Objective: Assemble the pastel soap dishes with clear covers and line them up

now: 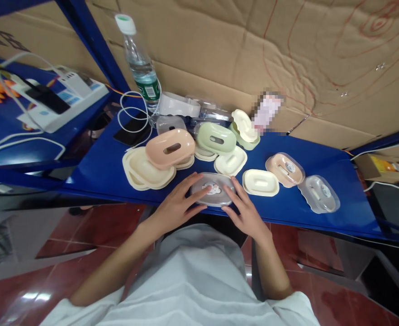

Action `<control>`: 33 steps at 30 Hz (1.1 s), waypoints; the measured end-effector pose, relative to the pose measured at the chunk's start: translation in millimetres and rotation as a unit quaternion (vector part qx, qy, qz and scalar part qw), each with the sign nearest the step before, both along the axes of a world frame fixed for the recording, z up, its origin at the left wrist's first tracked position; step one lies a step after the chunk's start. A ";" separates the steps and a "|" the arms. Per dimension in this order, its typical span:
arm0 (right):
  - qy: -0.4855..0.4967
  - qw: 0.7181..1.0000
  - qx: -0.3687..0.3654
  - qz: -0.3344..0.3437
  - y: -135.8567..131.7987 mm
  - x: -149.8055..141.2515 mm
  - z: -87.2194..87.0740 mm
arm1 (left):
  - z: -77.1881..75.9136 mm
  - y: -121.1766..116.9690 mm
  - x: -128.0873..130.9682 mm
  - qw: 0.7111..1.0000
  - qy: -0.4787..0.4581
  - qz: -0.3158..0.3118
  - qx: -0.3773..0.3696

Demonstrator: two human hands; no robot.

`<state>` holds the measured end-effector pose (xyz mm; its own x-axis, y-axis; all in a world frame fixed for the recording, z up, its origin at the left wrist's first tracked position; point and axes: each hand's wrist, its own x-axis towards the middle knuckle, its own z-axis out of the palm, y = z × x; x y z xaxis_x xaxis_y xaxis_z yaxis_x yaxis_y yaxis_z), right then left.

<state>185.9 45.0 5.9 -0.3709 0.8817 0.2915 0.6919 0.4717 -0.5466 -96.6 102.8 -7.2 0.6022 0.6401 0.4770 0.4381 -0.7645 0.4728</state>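
A clear grey soap dish (pixel 216 200) with a picture sticker lies at the table's front edge, between my two hands. My left hand (pixel 176 204) spreads its fingers over its left side, one fingertip reaching the sticker. On the opposite side, the stretched fingers of my right hand (pixel 245 210) rest at the dish's right end. Just behind are a peach slotted tray (pixel 170 148), a green slotted tray (pixel 216 138) and cream oval pieces (pixel 231 161). A cream piece (pixel 260 183) lies right of my right hand. Farther right sit a stickered peach dish (pixel 285 170) and a stickered clear dish (pixel 319 194).
A water bottle (pixel 141 68) stands at the back left near a dark phone (pixel 131 131) and a looped white cable. Clear and white parts (pixel 179 105) line the cardboard wall (pixel 213 50). A power strip (pixel 64 106) lies on the left shelf. Blue frame posts flank the table (pixel 345 181).
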 end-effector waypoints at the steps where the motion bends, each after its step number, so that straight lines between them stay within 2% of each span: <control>1: 0.001 1.000 -0.002 -0.001 0.1 -0.6 -0.1 | 1.5 -0.3 -0.1 1.000 0.002 0.002 -0.004; 7: -0.021 0.999 0.016 -0.019 -0.3 -5.4 -4.3 | 3.9 0.9 -2.1 0.998 0.036 0.014 -0.056; 16: -0.032 0.996 0.076 -0.043 -6.6 -10.1 -16.5 | -2.1 -0.9 -5.8 0.999 -0.011 0.028 -0.023; 33: -0.004 0.999 -0.045 -0.028 -0.2 -6.1 -5.9 | -7.3 1.2 -6.5 0.996 -0.045 0.040 -0.067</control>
